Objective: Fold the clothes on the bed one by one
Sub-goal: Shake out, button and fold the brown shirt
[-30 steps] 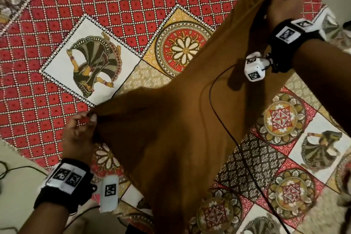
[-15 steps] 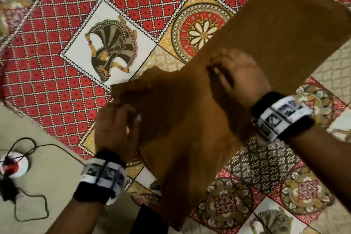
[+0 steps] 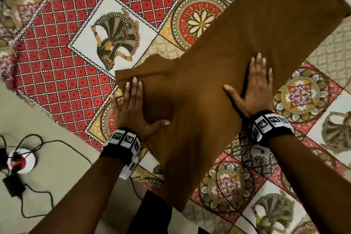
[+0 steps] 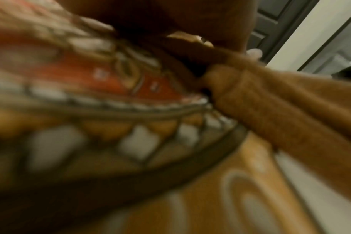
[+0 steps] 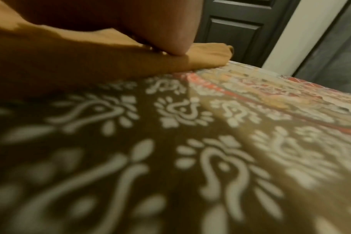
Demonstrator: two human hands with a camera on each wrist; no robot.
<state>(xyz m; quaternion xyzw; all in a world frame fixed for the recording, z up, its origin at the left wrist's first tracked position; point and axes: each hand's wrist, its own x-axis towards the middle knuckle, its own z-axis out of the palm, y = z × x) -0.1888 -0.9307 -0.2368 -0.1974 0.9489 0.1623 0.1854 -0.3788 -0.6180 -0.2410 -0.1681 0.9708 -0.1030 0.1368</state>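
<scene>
- The brown garment (image 3: pixel 224 89) lies flat on the patterned bedspread (image 3: pixel 79 85). Its long axis runs from the near bed edge diagonally away to the far right.
- The left hand (image 3: pixel 133 106) rests flat on the short flap that sticks out to the left, fingers straight and pointing away.
- The right hand (image 3: pixel 252 89) is spread palm-down on the middle of the cloth, fingers straight, gripping nothing.
- Both hands sit near the garment's near half; the long far end stretches well beyond the right hand's fingertips.
- I judge the next fold must bring that far end back, and the right hand is nearer to it.
- A cable (image 3: pixel 43 150) trails on the floor beside the bed.
</scene>
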